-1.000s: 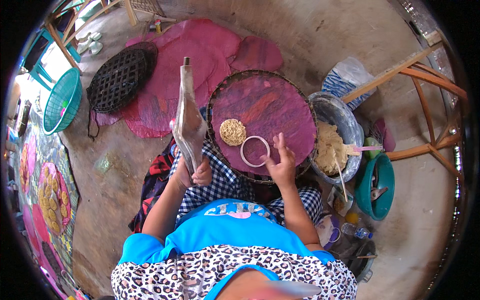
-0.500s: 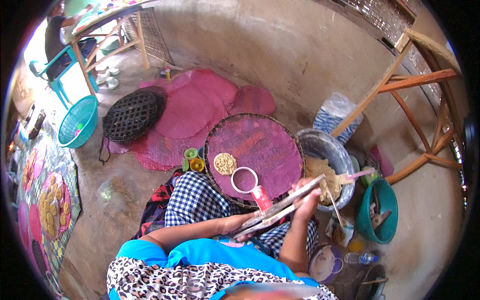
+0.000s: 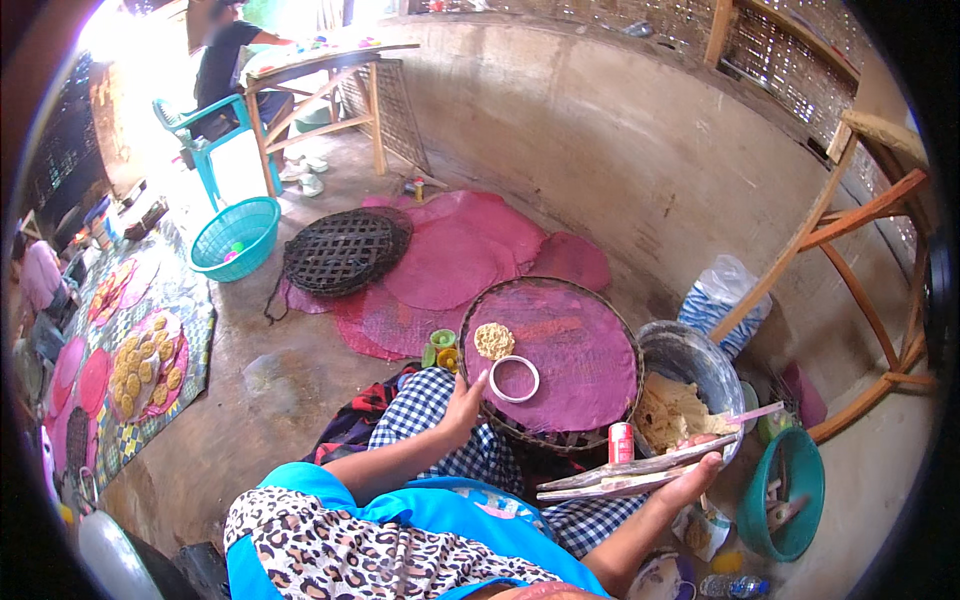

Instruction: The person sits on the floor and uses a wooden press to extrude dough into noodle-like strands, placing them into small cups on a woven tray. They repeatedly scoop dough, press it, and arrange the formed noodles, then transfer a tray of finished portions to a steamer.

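Observation:
My left hand [image 3: 462, 411] is open at the near left rim of a round woven tray [image 3: 640, 372], its fingertips close to a white ring [image 3: 537, 380]. Inside the tray, on a purple-pink sheet [image 3: 580, 345], the ring lies beside a pale round cake of squiggly strands [image 3: 494, 341]. My right hand [image 3: 692, 482] grips a tool of two long wooden slats [image 3: 610, 485], held roughly level over my lap. A red can-like cylinder [image 3: 621, 442] stands upright at the upper slat; how it joins the wood is hidden.
Right of the tray, a grey bucket [image 3: 735, 372] holds tan dough [image 3: 680, 415]; a green basin [image 3: 810, 500] with tools is nearer. Several pink sheets [image 3: 440, 265] and a black woven basket [image 3: 345, 252] lie beyond. A person [image 3: 222, 65] sits at a far table [image 3: 340, 62].
My left hand has left the wooden slats and reached forward to the tray. My right hand has lowered them rightward, and the red cylinder now stands upright. The whole view has shifted.

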`<move>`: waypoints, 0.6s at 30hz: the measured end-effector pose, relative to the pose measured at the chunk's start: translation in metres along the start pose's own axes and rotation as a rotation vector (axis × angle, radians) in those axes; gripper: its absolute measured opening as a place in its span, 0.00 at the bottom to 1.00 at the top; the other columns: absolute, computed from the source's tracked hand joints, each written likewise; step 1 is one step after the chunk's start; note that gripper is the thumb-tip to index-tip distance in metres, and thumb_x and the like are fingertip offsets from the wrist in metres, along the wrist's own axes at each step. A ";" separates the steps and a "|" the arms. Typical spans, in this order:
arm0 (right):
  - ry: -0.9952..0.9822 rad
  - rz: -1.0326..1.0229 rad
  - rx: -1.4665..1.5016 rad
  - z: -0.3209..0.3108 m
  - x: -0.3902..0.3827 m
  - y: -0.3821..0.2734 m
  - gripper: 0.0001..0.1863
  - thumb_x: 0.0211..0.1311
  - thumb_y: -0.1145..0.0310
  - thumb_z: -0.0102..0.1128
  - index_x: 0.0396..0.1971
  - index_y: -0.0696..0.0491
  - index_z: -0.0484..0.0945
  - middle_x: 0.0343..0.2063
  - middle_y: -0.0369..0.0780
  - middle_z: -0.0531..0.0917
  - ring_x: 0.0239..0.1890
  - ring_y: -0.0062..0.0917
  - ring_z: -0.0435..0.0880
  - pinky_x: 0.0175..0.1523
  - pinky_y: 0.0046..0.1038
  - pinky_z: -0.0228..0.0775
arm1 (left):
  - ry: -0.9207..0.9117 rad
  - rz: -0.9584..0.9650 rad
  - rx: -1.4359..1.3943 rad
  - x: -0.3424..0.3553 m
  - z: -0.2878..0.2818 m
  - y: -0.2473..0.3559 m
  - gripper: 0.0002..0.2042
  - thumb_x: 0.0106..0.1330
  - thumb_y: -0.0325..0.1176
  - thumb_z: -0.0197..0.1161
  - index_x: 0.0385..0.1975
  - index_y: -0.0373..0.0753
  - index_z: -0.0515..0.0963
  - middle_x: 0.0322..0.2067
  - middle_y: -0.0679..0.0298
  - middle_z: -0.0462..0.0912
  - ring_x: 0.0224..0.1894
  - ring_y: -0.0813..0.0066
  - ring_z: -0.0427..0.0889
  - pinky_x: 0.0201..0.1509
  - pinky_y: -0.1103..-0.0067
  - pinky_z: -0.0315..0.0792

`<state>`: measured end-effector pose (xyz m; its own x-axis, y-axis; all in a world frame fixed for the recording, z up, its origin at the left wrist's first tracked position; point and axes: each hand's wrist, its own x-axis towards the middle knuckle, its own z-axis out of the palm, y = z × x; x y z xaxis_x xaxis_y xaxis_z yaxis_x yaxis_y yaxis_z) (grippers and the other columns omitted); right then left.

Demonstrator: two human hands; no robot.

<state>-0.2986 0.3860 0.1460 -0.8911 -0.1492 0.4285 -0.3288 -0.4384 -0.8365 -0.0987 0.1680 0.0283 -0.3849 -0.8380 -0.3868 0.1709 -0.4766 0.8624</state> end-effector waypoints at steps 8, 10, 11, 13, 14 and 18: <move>-0.112 -0.012 0.012 0.001 0.001 0.007 0.29 0.53 0.41 0.51 0.31 0.57 0.69 0.25 0.39 0.70 0.27 0.25 0.71 0.30 0.25 0.65 | 0.228 0.235 0.563 0.068 -0.028 0.056 0.33 0.56 0.52 0.60 0.56 0.37 0.61 0.48 0.53 0.70 0.51 0.60 0.68 0.52 0.70 0.63; -0.116 0.004 -0.099 0.011 0.001 0.008 0.28 0.54 0.43 0.51 0.31 0.58 0.69 0.24 0.38 0.70 0.26 0.24 0.70 0.30 0.25 0.65 | 0.481 0.653 0.987 0.045 -0.004 0.057 0.33 0.53 0.50 0.63 0.56 0.38 0.63 0.49 0.51 0.69 0.52 0.56 0.68 0.53 0.68 0.63; -0.137 0.021 -0.105 0.019 0.003 0.009 0.27 0.55 0.44 0.50 0.30 0.58 0.69 0.23 0.38 0.70 0.26 0.23 0.70 0.30 0.25 0.64 | 0.157 0.838 0.944 0.028 0.010 0.056 0.34 0.51 0.48 0.65 0.56 0.39 0.63 0.51 0.52 0.67 0.53 0.56 0.67 0.55 0.66 0.61; -0.278 -0.005 -0.112 0.038 0.007 0.013 0.26 0.56 0.44 0.50 0.29 0.57 0.69 0.22 0.36 0.70 0.25 0.21 0.69 0.30 0.24 0.63 | -0.350 1.242 1.074 -0.013 0.039 0.042 0.33 0.48 0.44 0.65 0.54 0.39 0.64 0.52 0.52 0.66 0.57 0.58 0.65 0.59 0.60 0.58; -0.294 0.012 -0.098 0.049 0.006 0.017 0.25 0.56 0.44 0.50 0.28 0.56 0.70 0.22 0.35 0.71 0.26 0.20 0.70 0.30 0.24 0.63 | -0.526 1.485 1.233 -0.031 0.053 0.034 0.31 0.47 0.42 0.64 0.53 0.38 0.66 0.52 0.52 0.66 0.59 0.60 0.64 0.60 0.57 0.57; -0.522 0.124 0.129 0.071 0.004 0.026 0.27 0.49 0.42 0.57 0.30 0.55 0.69 0.21 0.35 0.70 0.21 0.19 0.70 0.26 0.21 0.66 | -0.687 1.726 0.848 -0.040 0.088 0.030 0.21 0.40 0.38 0.60 0.35 0.35 0.72 0.41 0.53 0.72 0.46 0.56 0.72 0.56 0.61 0.63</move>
<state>-0.2882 0.3109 0.1499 -0.6369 -0.6119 0.4689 -0.1605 -0.4897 -0.8570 -0.1583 0.2104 0.0986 -0.5624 0.1235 0.8176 0.3580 0.9277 0.1062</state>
